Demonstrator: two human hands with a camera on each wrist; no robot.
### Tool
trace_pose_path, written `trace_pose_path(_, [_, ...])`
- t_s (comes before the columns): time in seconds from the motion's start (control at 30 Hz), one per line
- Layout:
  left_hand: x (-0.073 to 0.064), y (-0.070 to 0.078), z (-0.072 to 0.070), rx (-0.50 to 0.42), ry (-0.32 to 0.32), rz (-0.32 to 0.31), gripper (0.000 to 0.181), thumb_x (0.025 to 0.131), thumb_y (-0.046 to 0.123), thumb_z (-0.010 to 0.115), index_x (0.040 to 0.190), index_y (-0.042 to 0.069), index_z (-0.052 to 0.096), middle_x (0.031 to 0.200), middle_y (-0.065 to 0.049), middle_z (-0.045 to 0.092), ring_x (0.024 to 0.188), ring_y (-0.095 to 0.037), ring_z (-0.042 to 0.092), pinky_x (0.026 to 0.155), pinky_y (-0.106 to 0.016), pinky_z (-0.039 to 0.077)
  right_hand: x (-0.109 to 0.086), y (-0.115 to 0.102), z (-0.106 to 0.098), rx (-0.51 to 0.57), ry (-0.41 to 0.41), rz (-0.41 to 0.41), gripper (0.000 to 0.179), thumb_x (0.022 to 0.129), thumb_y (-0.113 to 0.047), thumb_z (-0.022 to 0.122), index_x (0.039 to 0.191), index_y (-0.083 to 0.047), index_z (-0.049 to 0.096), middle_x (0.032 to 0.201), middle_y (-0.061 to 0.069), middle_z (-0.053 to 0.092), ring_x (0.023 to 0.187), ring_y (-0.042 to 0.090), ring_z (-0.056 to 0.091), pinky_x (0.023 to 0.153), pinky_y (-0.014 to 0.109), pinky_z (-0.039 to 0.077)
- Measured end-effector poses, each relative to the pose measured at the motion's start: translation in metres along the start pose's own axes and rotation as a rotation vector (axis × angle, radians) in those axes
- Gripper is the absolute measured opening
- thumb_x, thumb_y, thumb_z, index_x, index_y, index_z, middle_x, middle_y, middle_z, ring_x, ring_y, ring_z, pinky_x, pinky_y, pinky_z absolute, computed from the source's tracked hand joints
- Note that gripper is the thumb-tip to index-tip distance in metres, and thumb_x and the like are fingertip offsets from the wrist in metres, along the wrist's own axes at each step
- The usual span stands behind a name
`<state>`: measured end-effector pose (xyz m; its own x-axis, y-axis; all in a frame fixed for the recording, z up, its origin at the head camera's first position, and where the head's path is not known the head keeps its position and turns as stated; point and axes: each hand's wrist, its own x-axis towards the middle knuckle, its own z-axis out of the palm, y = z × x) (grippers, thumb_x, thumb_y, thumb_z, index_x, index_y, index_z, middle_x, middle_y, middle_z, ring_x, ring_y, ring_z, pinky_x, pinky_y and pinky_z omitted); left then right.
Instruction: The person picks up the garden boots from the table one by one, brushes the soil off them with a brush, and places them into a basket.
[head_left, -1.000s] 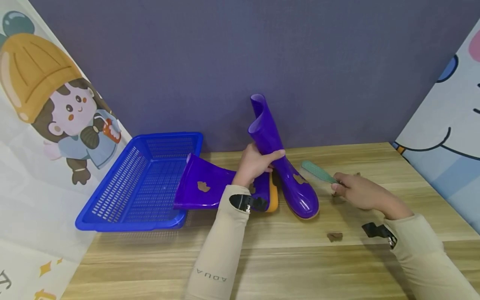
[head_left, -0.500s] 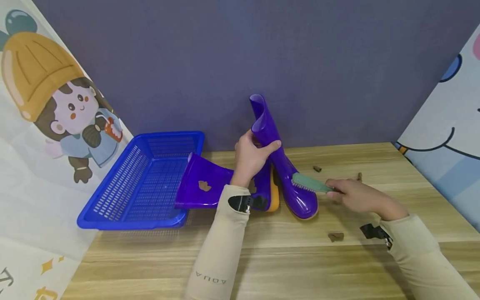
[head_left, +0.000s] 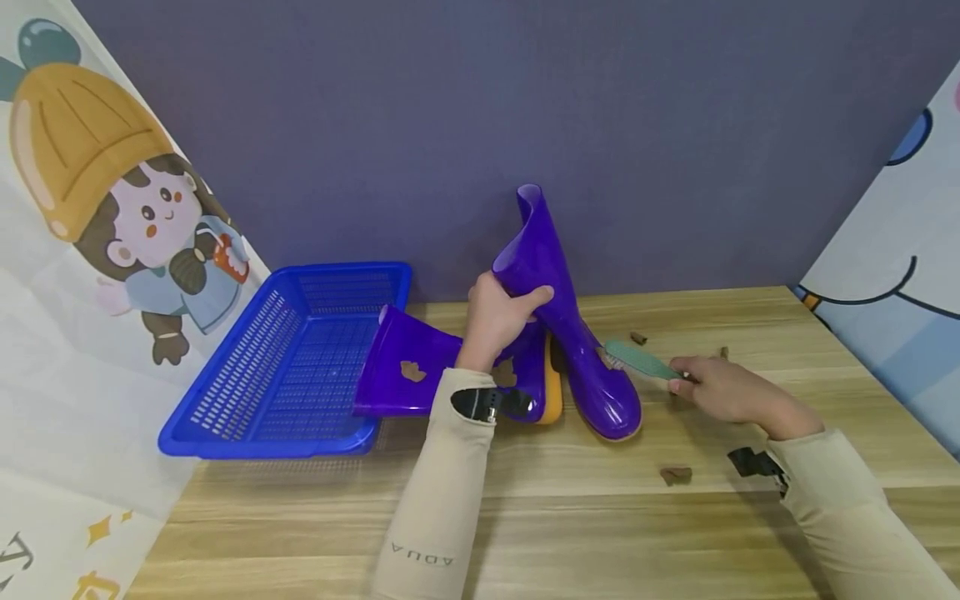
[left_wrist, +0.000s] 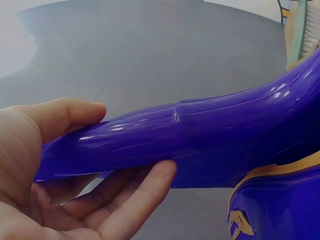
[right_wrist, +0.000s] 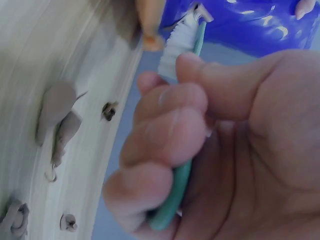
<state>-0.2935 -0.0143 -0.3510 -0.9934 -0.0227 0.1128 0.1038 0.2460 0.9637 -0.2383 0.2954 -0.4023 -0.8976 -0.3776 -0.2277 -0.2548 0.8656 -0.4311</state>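
Observation:
My left hand [head_left: 495,321] grips the shaft of a purple rubber boot [head_left: 573,325], thumb on one side and fingers on the other. The boot stands tilted, its toe towards me. In my right hand [head_left: 727,390] is a green-backed brush [head_left: 641,360], its handle wrapped by the fingers. White bristles [right_wrist: 181,45] meet the boot's instep at a brown mud-like patch, partly covered by the brush head. A second purple boot [head_left: 427,346] with a yellow sole lies on its side behind my left wrist; brown patches show on it.
A blue plastic basket [head_left: 174,442] stands at the left, close to the lying boot's opening. Several brown crumbs, such as one flake [head_left: 677,475], lie on the wooden table [head_left: 570,525] around the right hand. A grey panel [head_left: 645,150] rises behind the table.
The brush has come left onto the boot's instep, then drawn back slightly to the right. The upright boot's shaft has turned a little in the left hand, which keeps its grip.

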Motion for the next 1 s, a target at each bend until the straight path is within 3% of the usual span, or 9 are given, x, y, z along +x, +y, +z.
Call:
trace_pose_path(0.33, [0.001, -0.001, -0.002, -0.019, 0.004, 0.012, 0.040, 0.082, 0.025, 0.085, 0.108, 0.001, 0.067, 0.097, -0.017, 0.076, 0.072, -0.025, 0.077, 0.075, -0.045, 0.064, -0.010, -0.001, -0.013, 0.009, 0.057, -0.011, 0.022, 0.109, -0.019, 0.046, 0.091, -0.009, 0.052, 0.068, -0.002, 0.039, 0.057, 0.011, 0.034, 0.056, 0.028, 0.032])
trace_pose_path(0.53, [0.001, 0.000, -0.001, -0.028, 0.011, 0.025, 0.039, 0.081, 0.025, 0.085, 0.106, 0.000, 0.068, 0.095, -0.017, 0.076, 0.071, -0.024, 0.077, 0.074, -0.046, 0.064, -0.014, -0.014, -0.015, 0.111, 0.117, -0.066, 0.021, 0.110, -0.023, 0.046, 0.095, -0.010, 0.054, 0.070, -0.003, 0.041, 0.057, 0.009, 0.037, 0.053, 0.027, 0.035])
trace_pose_path(0.73, [-0.001, 0.001, -0.001, -0.025, 0.003, 0.024, 0.040, 0.082, 0.024, 0.085, 0.109, 0.001, 0.067, 0.098, -0.017, 0.076, 0.074, -0.025, 0.078, 0.074, -0.044, 0.064, -0.011, -0.022, -0.006, 0.134, 0.072, -0.112, 0.023, 0.109, -0.023, 0.048, 0.088, -0.011, 0.049, 0.070, -0.004, 0.038, 0.056, 0.006, 0.034, 0.053, 0.026, 0.033])
trace_pose_path(0.87, [-0.001, 0.001, -0.001, -0.015, 0.003, 0.022, 0.041, 0.082, 0.025, 0.085, 0.110, 0.001, 0.067, 0.099, -0.017, 0.076, 0.075, -0.025, 0.078, 0.074, -0.043, 0.064, -0.008, -0.018, -0.002, 0.105, 0.034, -0.083, 0.029, 0.108, -0.023, 0.049, 0.082, -0.012, 0.044, 0.069, -0.004, 0.037, 0.057, 0.007, 0.033, 0.055, 0.026, 0.032])
trace_pose_path(1.0, [-0.001, 0.001, -0.001, -0.002, 0.007, 0.017, 0.041, 0.082, 0.026, 0.085, 0.108, 0.001, 0.067, 0.097, -0.017, 0.076, 0.074, -0.024, 0.077, 0.072, -0.041, 0.064, -0.006, -0.011, -0.002, 0.051, 0.020, -0.027, 0.025, 0.108, -0.022, 0.049, 0.087, -0.009, 0.052, 0.072, -0.001, 0.046, 0.062, 0.012, 0.042, 0.058, 0.029, 0.036])
